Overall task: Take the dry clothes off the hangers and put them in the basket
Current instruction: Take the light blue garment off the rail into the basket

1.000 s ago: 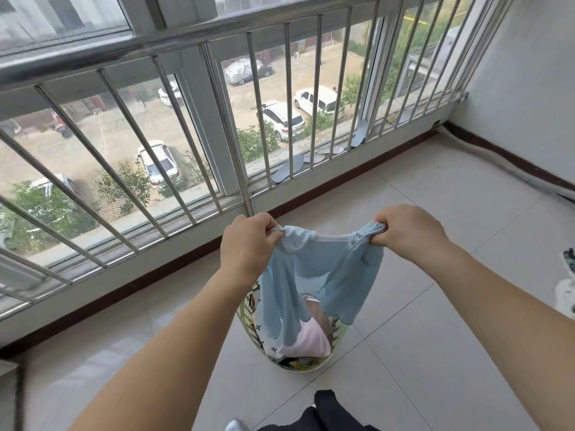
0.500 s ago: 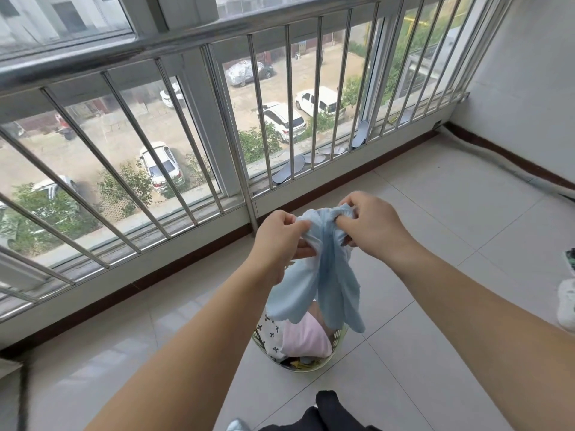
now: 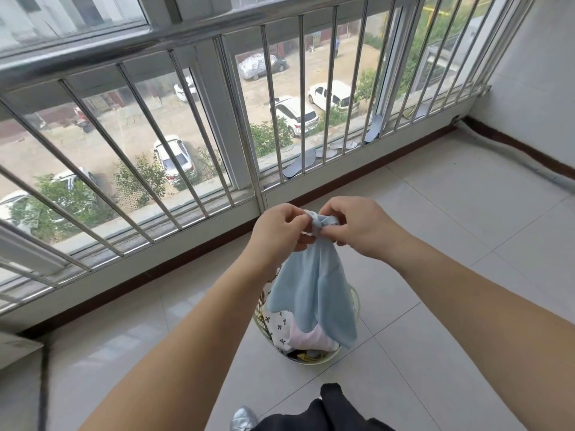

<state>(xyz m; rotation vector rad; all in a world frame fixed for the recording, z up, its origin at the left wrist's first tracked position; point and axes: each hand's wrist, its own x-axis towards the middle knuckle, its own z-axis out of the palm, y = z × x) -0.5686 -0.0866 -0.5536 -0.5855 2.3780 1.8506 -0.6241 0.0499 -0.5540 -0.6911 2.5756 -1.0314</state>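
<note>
A light blue garment [image 3: 311,293] hangs folded in half above the basket [image 3: 355,301]. My left hand [image 3: 280,230] and my right hand [image 3: 357,227] meet at its top edge, and both pinch the bunched fabric between fingers and thumb. The pale green basket stands on the tiled floor right under the garment. It holds a white cloth with black marks [image 3: 278,329], a pink piece [image 3: 308,339] and other clothes. The blue garment hides most of the basket. No hanger shows.
A steel railing [image 3: 217,126] with slanted bars runs along the window ahead. Several grey insoles [image 3: 300,163] lie on the sill. A white wall [image 3: 535,88] closes the right side. My dark trouser leg [image 3: 329,409] and a silver shoe [image 3: 242,418] are at the bottom edge.
My hands, apart and stretching the garment wide one second ago, have come together, so the garment is folded in half and hangs narrow over the basket.
</note>
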